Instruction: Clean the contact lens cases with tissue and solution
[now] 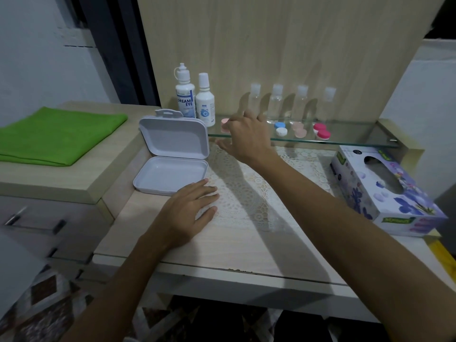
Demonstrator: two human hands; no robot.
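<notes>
Counter (246, 248) space is covered by a lace mat, on which the left hand (187, 213) is laid flat, fingers spread. An open white box (172, 154) is set just beside it. Contact lens cases (322, 134) are lined along the glass shelf (357, 137); the right hand (246, 134) is stretched over the leftmost pink case (224, 125), fingers loosely spread, nothing gripped.

Light wood worktop (246, 245) with a tall wood-grain back panel (271, 45), glass shelf (357, 137) far right. Drawer unit (49, 218) left, white wall (29, 58), dark doorway gap (111, 45). Patterned floor (49, 304), dim lighting.
</notes>
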